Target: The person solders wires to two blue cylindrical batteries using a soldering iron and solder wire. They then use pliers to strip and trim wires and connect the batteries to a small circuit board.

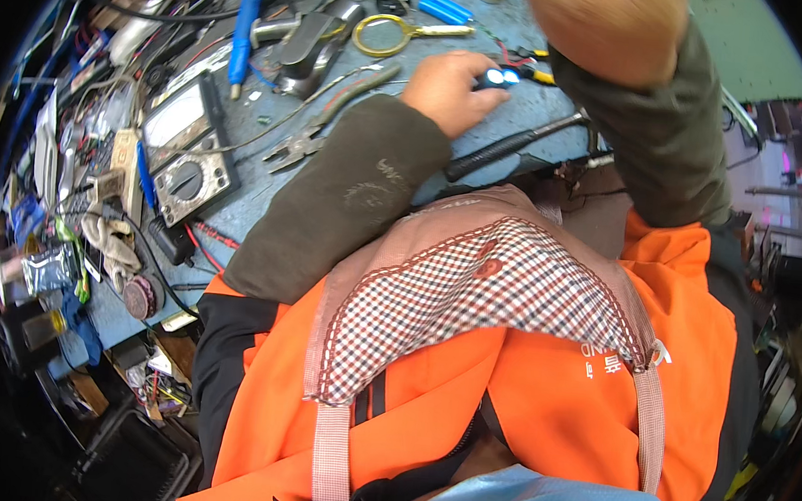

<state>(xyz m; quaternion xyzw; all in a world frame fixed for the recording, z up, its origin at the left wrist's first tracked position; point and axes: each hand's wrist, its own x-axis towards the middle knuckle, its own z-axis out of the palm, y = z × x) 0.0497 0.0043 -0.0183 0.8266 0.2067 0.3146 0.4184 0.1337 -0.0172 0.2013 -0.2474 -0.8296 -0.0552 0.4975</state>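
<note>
From where I stand, the crowded blue surface [253, 192] spreads out before the person, its left end heaped with parts. The multimeter [190, 149] lies toward the near-left corner. The black-handled tool [513, 148] lies along the near edge, just beside the left hand. The right hand [612, 22] is raised and blurred, its fingers cut off from view, so I can't tell how they stand. The left hand [451, 90] rests by the magnifying glass [385, 34], its fingers clamped on the small blue cells [496, 78], which sit in from the near edge, bright ends outward. I'd judge the step in hand to be steadying those cells; the next move calls for a firm, unshifting grip.
</note>
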